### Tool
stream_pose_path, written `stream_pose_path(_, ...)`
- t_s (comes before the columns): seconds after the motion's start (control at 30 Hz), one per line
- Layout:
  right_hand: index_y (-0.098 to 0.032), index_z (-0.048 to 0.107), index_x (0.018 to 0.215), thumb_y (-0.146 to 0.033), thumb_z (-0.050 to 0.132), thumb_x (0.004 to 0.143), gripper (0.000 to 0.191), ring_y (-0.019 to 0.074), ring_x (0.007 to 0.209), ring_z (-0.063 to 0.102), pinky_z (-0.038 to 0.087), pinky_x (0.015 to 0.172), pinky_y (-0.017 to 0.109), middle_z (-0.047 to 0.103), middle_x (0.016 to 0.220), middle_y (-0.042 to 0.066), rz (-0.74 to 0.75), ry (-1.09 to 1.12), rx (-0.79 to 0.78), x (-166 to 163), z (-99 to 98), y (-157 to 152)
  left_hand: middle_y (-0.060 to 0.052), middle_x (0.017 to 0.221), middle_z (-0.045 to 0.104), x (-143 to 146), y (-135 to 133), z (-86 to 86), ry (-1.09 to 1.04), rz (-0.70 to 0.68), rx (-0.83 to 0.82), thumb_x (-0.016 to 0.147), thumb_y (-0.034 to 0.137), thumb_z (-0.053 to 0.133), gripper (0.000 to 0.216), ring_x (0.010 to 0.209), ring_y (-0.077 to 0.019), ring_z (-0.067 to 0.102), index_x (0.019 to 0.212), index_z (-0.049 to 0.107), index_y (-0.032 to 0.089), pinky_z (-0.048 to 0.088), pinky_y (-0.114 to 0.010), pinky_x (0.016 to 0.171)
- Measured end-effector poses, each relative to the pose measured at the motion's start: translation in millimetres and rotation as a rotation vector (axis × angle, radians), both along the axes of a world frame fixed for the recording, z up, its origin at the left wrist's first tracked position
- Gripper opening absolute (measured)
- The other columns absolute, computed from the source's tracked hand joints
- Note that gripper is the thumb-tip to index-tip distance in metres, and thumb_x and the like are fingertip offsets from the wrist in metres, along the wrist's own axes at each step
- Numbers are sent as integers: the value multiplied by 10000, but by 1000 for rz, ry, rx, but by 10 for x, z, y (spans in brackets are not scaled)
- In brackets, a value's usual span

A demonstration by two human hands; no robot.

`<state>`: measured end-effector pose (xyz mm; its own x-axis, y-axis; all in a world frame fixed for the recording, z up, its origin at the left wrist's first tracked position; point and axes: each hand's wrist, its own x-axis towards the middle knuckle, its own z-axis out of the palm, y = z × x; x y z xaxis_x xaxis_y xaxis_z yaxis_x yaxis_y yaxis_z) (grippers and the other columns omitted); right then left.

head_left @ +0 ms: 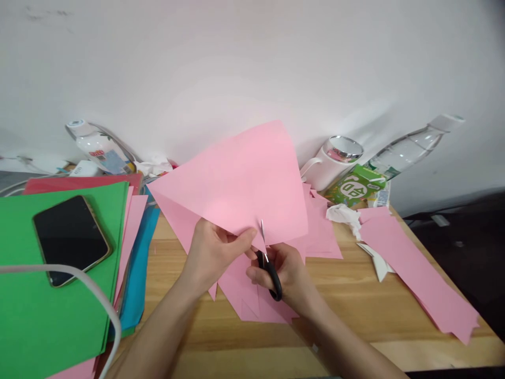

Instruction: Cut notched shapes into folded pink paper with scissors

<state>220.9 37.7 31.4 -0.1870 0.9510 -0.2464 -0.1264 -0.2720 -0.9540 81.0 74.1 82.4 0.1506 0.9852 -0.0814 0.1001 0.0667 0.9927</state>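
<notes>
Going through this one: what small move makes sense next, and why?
Probably one short snip, squeezing the scissors closed: one blade lies over the pink sheet near its lower edge, the right-hand grip is on the black handles, and the left-hand grip holds the paper beside the blade. The other blade is hidden from view.

Dark-screened phone (pixel 71 237), white mug (pixel 329 168) beside green box (pixel 355 188)

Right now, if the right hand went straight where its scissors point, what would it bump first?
Most likely the big pink sheet: the scissors in the right hand are at its near edge, though depth is unclear.
</notes>
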Motion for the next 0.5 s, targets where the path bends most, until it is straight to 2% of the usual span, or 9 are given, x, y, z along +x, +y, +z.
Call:
stream_pose_path(0.27, -177, 513, 685, -224, 796, 563, 311, 93, 462, 489, 404, 461, 223, 545, 545, -51, -23, -16, -30, 6, 3, 2, 10, 481, 650, 7, 21, -6, -55, 8, -26, 691, 140, 658, 87, 467, -138, 637, 617, 613, 145, 515, -196, 490)
stream_pose_path(0.37, -166, 515, 647, -201, 811, 542, 315, 76, 470, 461, 377, 452, 202, 530, 543, -54, -26, -20, -28, 11, 6, 13, 28, 538, 646, -9, 50, -41, -173, 55, -20, 657, 168, 703, 79, 447, -121, 605, 645, 626, 153, 507, -207, 461)
stream_pose_path(0.5, -155, 531, 630, -181, 828, 517, 318, 69, 486, 457, 353, 445, 186, 515, 552, -55, 4, -12, -44, 21, 10, 22, 30, 542, 620, -19, 87, -91, -357, 131, 9, 702, 237, 677, 112, 417, -107, 550, 636, 627, 163, 470, -218, 407)
